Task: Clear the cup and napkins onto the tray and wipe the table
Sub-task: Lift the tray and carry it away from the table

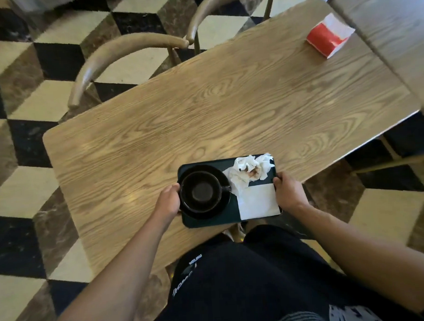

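Dark tray [209, 220] between both hands

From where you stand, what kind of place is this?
Probably a cafe or small restaurant: a wooden table with curved-back chairs, a red napkin box, and a serving tray holding a used cup.

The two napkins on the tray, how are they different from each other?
The far napkin is crumpled into a loose wad; the near napkin lies flat and square. The crumpled one carries a brown stain; the flat one looks clean. The crumpled one sits at the tray's far right corner; the flat one covers its near right corner, beside the right hand. Both are white paper and overlap slightly.
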